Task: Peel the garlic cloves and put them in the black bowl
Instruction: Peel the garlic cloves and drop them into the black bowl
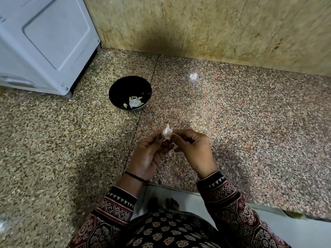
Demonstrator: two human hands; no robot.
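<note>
Both hands work above the bench, at 6 o'clock from the frame centre. The left hand pinches a garlic clove between thumb and fingers. The right hand pinches the same clove from its 3 o'clock side, fingers curled, apparently at the papery skin. The clove is held clear of the bench with skin on it, so peeling appears to be in progress. Hazards: the clove is small and gripped only at the fingertips, so a sharp pull on the skin may flick it out of the grip. It could then roll along the polished stone or drop off the near edge at 6 o'clock. Skin fragments may cling to the fingers and travel into the bowl with the clove. The transfer crosses open bench, and a loose hold during that reach would drop the clove short of the rim. Container: one black bowl stands on the bench at 11 o'clock from the hands, well apart from them and near a white appliance. It holds a small heap of pale pieces against its 5 o'clock wall. Whether all are peeled cloves or some are skin cannot be told.
</note>
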